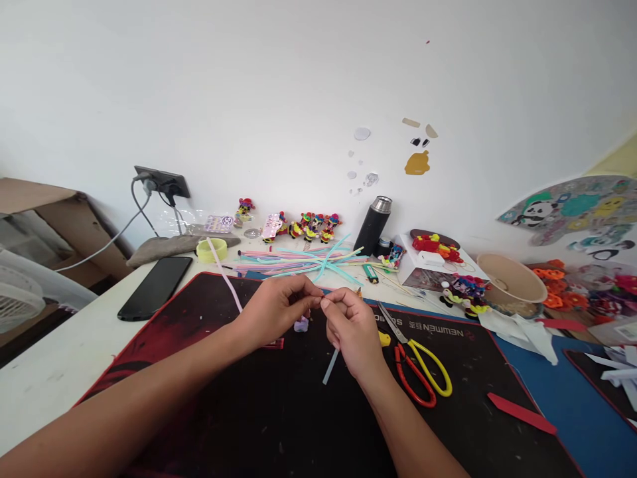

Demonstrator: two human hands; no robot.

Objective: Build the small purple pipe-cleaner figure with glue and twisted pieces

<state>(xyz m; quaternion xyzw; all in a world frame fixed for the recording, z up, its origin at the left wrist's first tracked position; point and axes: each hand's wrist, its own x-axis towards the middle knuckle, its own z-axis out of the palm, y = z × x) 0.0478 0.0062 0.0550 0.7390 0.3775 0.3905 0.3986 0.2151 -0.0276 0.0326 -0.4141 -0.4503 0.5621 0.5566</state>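
Observation:
My left hand (279, 307) and my right hand (351, 330) meet above the dark mat, fingertips pinched together. Whatever lies between the fingertips is too small to make out. A pale pink pipe cleaner (223, 275) runs up and leftward from behind my left hand and seems held in it. Below my right hand a pale grey strip (330, 367) sticks out; whether it is gripped or lies on the mat I cannot tell. Partly hidden between the hands is a small purple piece (301, 324). Scissors (411, 345) with red and yellow handles lie right of my right hand.
Several pipe cleaners (298, 261) lie behind the mat (239, 411). A black flask (373, 226), small figures (312, 227) and a white box (428, 265) stand along the wall. A phone (155, 289) and yellow tape roll (212, 251) are left; a bowl (512, 282) is right.

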